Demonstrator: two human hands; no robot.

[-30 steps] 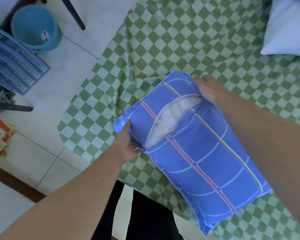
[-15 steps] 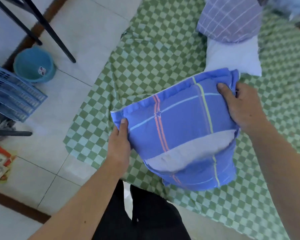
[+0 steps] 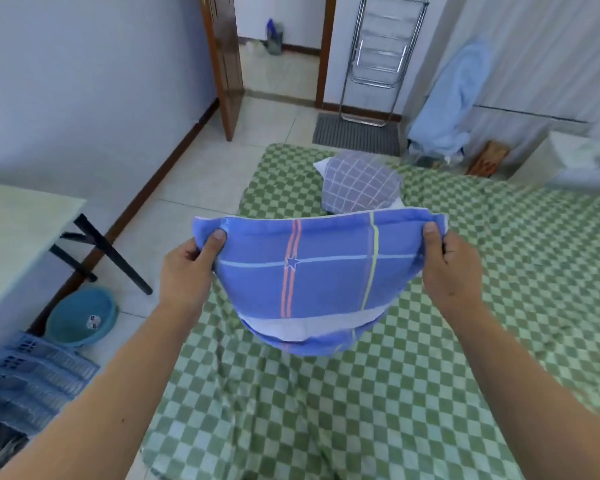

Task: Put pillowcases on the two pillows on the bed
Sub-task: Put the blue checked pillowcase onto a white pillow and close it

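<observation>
The left hand [image 3: 187, 271] and right hand [image 3: 447, 268] hold the blue pillow [image 3: 309, 282] up in the air over the bed [image 3: 430, 375], one at each top corner, thumbs in front and the other fingers curled behind the cloth. The pillow hangs from that top edge. Near its bottom a white strip of the inner pillow shows through the case opening. At 12 o'clock from the held pillow, farther up the bed, a second pillow [image 3: 361, 181] lies on the green checked sheet, white with a grey checked cloth over it. At 9 o'clock, off the bed, stands a tabletop [image 3: 14, 230] with black legs; below it, at 8 o'clock, a teal basin [image 3: 80, 317] sits on the floor beside a blue crate [image 3: 32, 372].
</observation>
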